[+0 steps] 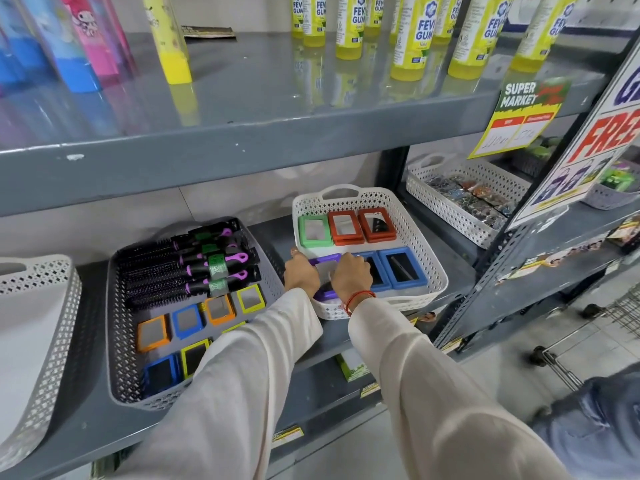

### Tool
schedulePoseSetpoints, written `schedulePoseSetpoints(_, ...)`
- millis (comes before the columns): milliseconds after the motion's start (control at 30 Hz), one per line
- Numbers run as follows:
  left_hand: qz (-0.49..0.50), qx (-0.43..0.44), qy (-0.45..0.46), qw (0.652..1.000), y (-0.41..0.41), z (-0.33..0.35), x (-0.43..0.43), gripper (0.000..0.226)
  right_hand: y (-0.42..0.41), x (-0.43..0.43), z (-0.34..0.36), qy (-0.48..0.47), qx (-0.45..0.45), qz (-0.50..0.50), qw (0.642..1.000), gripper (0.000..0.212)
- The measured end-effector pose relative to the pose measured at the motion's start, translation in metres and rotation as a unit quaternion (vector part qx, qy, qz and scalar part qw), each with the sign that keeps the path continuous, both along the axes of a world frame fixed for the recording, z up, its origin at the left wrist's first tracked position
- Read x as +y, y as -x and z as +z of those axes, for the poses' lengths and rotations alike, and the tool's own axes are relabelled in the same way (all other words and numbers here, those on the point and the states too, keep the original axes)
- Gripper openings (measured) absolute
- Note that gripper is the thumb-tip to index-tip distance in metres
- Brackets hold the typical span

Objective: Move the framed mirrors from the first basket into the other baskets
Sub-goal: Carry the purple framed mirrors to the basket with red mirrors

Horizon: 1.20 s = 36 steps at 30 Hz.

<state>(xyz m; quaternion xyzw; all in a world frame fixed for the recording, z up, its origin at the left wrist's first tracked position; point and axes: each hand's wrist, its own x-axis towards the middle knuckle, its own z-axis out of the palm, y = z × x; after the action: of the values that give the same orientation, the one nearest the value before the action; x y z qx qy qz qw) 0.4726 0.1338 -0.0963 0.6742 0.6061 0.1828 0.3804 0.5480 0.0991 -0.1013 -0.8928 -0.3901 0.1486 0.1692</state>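
Sitting at left on the shelf point(311, 362), grey basket point(119, 358) holds hairbrushes point(187, 268) plus small orange, blue and yellow framed mirrors point(187, 320). Left hand point(301, 277) and right hand point(349, 275), fingers curled, both grip the purple mirror point(325, 268) over the front-left corner of the white basket point(415, 230). Green, red and blue mirrors point(374, 244) lie flat inside it.

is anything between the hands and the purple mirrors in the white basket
No. Both the left hand and right hand are already on the purple mirrors in the white basket, with nothing visible between.
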Motion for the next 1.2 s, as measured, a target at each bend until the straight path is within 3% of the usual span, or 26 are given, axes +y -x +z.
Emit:
schedulePoseSetpoints(400,0.005,0.009,-0.008,1.0,0.0,0.002,-0.001,0.041,0.005,-0.004,0.005,0.01,-0.043,0.058,0.997,0.033)
schedulePoseSetpoints(600,0.007,-0.012,-0.115,0.993,0.028,0.022,0.009,0.039,0.023,-0.001,0.026,-0.101,-0.074,0.054,0.991,0.024)
schedulePoseSetpoints(800,0.069,0.05,-0.201,0.976,0.108,0.04,0.03,0.033,0.059,0.013,0.053,-0.193,-0.029,0.152,0.969,0.024)
schedulePoseSetpoints(900,0.105,0.105,-0.194,0.97,0.161,0.037,0.027,0.033,0.08,0.009,0.048,-0.16,-0.017,0.202,0.966,0.022)
schedulePoseSetpoints(1067,0.167,0.212,-0.14,0.953,0.229,0.021,-0.002,0.044,0.102,-0.006,0.029,-0.036,-0.08,0.236,0.968,0.027)
schedulePoseSetpoints(1200,0.199,0.206,-0.042,0.957,0.248,0.008,-0.019,0.054,0.103,-0.014,0.018,0.005,-0.115,0.227,0.967,0.031)
